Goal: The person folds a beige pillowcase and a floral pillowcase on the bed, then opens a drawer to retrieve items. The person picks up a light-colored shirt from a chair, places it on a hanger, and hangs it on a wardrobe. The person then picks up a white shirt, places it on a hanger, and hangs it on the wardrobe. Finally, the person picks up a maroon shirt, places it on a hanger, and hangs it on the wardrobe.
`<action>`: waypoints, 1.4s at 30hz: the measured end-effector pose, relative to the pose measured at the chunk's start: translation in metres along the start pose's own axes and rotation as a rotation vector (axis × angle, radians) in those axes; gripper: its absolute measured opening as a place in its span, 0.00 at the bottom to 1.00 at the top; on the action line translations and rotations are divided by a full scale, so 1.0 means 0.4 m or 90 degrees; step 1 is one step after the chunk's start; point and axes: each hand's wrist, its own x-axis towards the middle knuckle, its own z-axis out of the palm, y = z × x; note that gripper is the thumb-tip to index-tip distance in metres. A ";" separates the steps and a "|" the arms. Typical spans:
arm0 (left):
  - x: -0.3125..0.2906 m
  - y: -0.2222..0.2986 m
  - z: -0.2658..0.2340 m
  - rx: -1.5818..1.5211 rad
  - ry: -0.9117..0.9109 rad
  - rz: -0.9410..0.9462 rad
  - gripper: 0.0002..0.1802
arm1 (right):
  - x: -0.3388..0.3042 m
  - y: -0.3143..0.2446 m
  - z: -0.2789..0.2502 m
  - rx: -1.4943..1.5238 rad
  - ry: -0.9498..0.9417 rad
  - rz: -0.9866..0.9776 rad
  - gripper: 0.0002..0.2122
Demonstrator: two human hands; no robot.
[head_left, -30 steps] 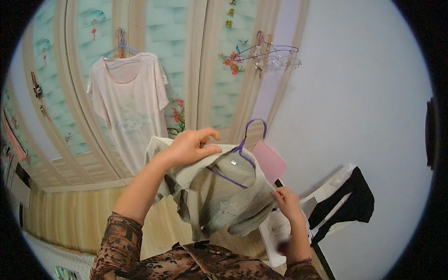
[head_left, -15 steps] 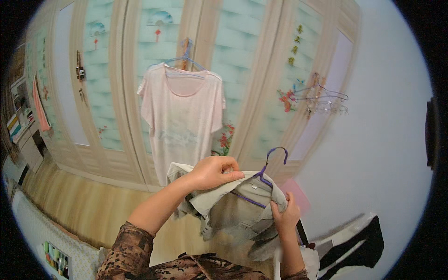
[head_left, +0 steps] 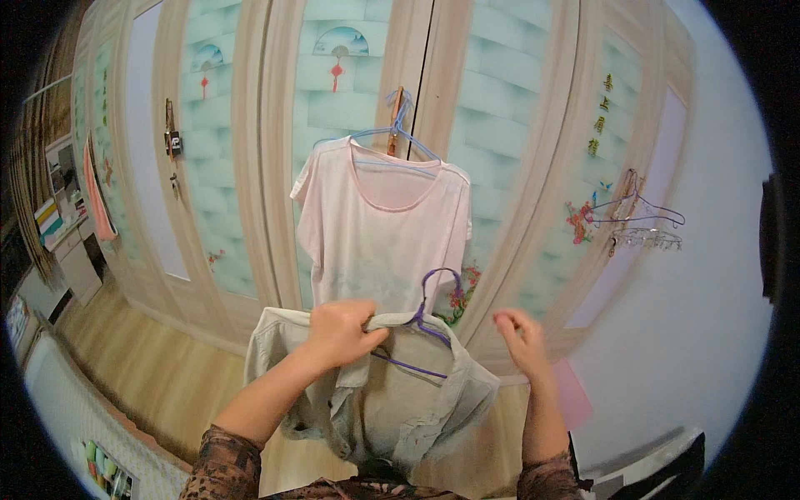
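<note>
A creased, pale-grey cloth shirt (head_left: 468, 390) drapes from a slim purple hanger (head_left: 418, 317), its edge clenched in my left hand (head_left: 342, 332), my raised right hand (head_left: 523, 342) released, loosely curled.

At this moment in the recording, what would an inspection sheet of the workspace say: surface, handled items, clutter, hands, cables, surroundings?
Surface: wood-look floor below; the shirt is held up above it.
Handled items: grey-green shirt, front open, on a purple hanger.
Clutter: pale pink T-shirt on a blue hanger, hung at the wardrobe.
Hands: left hand grips the shirt near its collar; right hand is apart from it, fingers curled, nothing visible held.
Cables: nothing seen.
Surroundings: patterned wardrobe ahead, pale wall at right.
</note>
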 end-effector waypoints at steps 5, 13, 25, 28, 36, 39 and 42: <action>0.098 -0.137 0.035 0.027 0.091 0.035 0.15 | 0.337 0.044 0.091 -0.112 0.068 -0.108 0.10; 0.283 -0.284 0.051 0.065 0.098 0.035 0.16 | 0.772 0.112 0.218 -0.347 0.178 -0.235 0.11; 0.286 -0.379 0.009 -0.010 0.155 -0.061 0.11 | 0.866 0.081 0.245 -0.231 0.260 -0.169 0.12; 0.273 -0.409 -0.048 0.003 0.161 -0.065 0.11 | 0.864 -0.037 0.249 -0.135 0.300 -0.181 0.10; 0.187 -0.484 -0.194 0.014 0.145 -0.079 0.12 | 0.812 -0.229 0.449 -0.103 0.207 -0.365 0.07; 0.140 -0.545 -0.260 0.031 0.173 -0.093 0.13 | 0.809 -0.322 0.596 -0.143 0.166 -0.430 0.07; 0.086 -0.628 -0.344 0.052 0.196 -0.108 0.13 | 0.811 -0.430 0.742 -0.127 0.150 -0.444 0.07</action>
